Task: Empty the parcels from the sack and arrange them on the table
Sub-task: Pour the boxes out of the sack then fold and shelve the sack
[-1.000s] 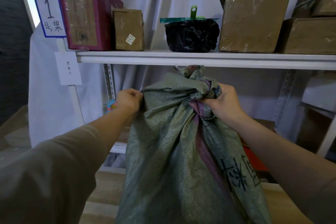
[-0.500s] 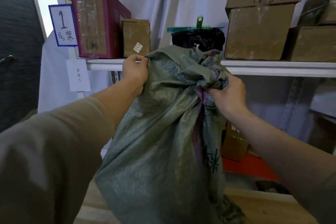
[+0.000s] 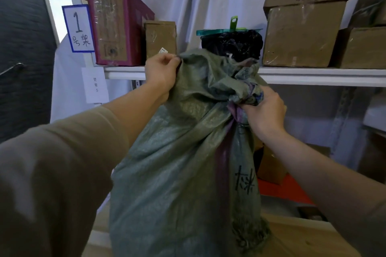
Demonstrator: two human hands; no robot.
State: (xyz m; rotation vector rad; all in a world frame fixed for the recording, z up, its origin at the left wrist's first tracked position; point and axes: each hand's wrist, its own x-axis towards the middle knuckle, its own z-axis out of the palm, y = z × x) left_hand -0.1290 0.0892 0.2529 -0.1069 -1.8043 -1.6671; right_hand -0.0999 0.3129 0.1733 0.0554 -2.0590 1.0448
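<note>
A large grey-green woven sack [image 3: 177, 162] hangs upright in front of me, with black handwriting on its right side and a purple stripe down it. My left hand [image 3: 161, 74] pinches a fold at the sack's top left corner. My right hand [image 3: 264, 111] grips the bunched neck of the sack on the right. The sack's bottom reaches down to a light wooden table [image 3: 302, 238]. Whatever is inside the sack is hidden.
A white shelf [image 3: 313, 75] behind the sack carries a maroon box [image 3: 112, 25], a small cardboard box [image 3: 160, 38], a black bag [image 3: 236, 46] and big cardboard boxes [image 3: 300, 27]. Below it sit a cardboard box [image 3: 269, 165] and an orange surface [image 3: 282, 190].
Both hands have lifted the sack's top from below the shelf edge up in front of the shelf. The left hand has climbed higher than the right.
</note>
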